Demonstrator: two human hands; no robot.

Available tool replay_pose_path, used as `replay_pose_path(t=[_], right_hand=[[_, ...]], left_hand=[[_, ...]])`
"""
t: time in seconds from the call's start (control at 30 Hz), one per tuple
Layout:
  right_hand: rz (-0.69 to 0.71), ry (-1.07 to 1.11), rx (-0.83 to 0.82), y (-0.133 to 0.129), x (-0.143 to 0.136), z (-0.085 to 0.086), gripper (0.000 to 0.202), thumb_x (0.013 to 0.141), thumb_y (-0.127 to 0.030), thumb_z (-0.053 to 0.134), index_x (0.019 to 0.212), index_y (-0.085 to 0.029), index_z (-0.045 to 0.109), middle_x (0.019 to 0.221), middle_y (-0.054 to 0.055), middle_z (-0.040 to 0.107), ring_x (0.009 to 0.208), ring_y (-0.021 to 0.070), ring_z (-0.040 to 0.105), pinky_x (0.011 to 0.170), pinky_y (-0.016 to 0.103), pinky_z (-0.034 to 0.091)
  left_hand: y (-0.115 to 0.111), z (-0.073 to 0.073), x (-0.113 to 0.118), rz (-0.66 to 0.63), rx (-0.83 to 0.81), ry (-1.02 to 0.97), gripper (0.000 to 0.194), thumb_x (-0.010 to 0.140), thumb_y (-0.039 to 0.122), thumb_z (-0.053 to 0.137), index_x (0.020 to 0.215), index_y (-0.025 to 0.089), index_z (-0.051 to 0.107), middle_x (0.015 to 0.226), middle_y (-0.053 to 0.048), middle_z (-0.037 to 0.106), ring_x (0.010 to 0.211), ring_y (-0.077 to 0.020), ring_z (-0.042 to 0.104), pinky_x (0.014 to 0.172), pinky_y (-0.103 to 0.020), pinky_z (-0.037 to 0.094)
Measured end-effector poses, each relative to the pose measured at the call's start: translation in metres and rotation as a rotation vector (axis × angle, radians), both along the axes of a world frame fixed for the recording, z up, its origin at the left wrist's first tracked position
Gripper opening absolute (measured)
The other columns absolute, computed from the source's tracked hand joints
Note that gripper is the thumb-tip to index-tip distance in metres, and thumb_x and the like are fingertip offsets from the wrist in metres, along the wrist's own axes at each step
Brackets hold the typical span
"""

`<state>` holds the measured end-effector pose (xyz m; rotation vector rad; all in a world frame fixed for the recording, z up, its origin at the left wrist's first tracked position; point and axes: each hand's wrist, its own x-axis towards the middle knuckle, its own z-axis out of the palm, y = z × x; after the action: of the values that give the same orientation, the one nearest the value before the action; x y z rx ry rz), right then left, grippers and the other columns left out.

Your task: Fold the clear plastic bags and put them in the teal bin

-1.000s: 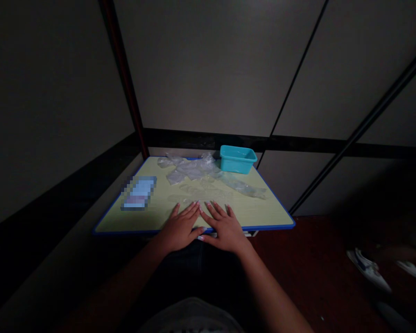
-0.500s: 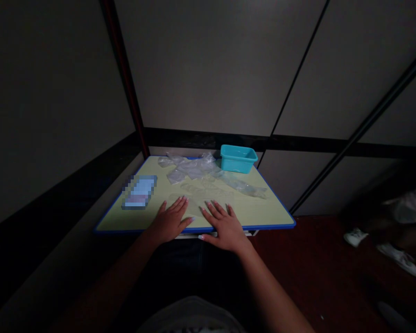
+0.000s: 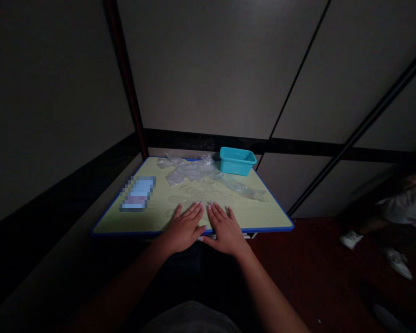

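My left hand (image 3: 184,228) lies palm down on the front part of the pale yellow table (image 3: 263,216), fingers stretched out and holding nothing. Close beside it, my right hand (image 3: 226,230) rests flat at the same blue-rimmed edge, also free of any object. Beyond the fingertips are several crumpled clear plastic bags (image 3: 190,170). A longer clear plastic bag (image 3: 244,188) stretches toward the right side. At the back right stands a turquoise plastic basket (image 3: 237,162); its bottom is hidden. Left of my hands lies a flat rectangular thing (image 3: 137,193), blurred out by pixelation.
A panelled wall (image 3: 208,69) with a dark band stands behind the table, and another wall (image 3: 55,92) closes in on the left. On the dark red floor (image 3: 298,268) at the right, a person's legs and white shoes (image 3: 351,239) show.
My left hand has slid right and slightly toward me, closer to my right hand. The fingers of my right hand have drawn nearer together. The person at the right has shifted a little.
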<state>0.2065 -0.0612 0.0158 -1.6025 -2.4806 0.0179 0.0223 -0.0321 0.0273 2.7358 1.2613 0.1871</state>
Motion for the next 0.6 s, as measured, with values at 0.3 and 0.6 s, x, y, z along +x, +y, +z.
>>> replay_pose_path(t=[0.3, 0.6], right_hand=[[-0.011, -0.005, -0.011, 0.001, 0.0, -0.001, 0.087, 0.083, -0.064, 0.041, 0.148, -0.009, 0.021, 0.153, 0.015, 0.017, 0.142, 0.027, 0.013, 0.112, 0.053, 0.007], [0.0, 0.014, -0.028, 0.001, 0.0, 0.0, 0.092, 0.081, -0.07, 0.039, 0.148, -0.01, 0.02, 0.153, 0.014, 0.018, 0.142, 0.0268, 0.015, 0.112, 0.054, 0.007]], left_hand=[[-0.001, -0.008, 0.006, -0.027, 0.008, 0.004, 0.059, 0.095, 0.048, 0.027, 0.148, 0.021, 0.022, 0.153, -0.008, 0.023, 0.142, -0.0223, 0.018, 0.114, -0.052, 0.005], [0.01, -0.01, -0.015, 0.058, 0.008, 0.023, 0.06, 0.094, 0.051, 0.027, 0.147, 0.023, 0.024, 0.153, -0.008, 0.023, 0.141, -0.0242, 0.02, 0.112, -0.055, 0.009]])
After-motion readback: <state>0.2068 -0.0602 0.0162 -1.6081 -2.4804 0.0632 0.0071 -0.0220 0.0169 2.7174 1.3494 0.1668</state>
